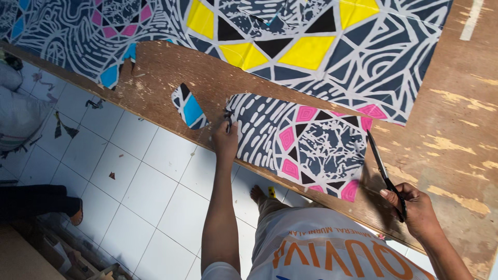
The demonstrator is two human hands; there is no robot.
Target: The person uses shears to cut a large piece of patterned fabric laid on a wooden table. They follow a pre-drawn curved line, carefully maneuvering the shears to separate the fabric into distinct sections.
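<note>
A cut piece of patterned fabric (306, 142), dark grey with white lines and pink triangles, lies on the brown wooden table (451, 140). My left hand (226, 139) pinches its left corner at the table's near edge. My right hand (412, 207) holds black scissors (385, 173), blades pointing up along the piece's right edge. A large sheet of the same kind of fabric (290, 46), with yellow and black triangles, covers the far part of the table. A small scrap with a blue patch (191, 108) lies left of my left hand.
White floor tiles (140, 181) show below the table edge, with fabric scraps scattered on them. My bare foot (258, 194) stands by the table. Another person's dark-clad leg and foot (41, 203) are at the left. A grey bundle (18, 111) sits far left.
</note>
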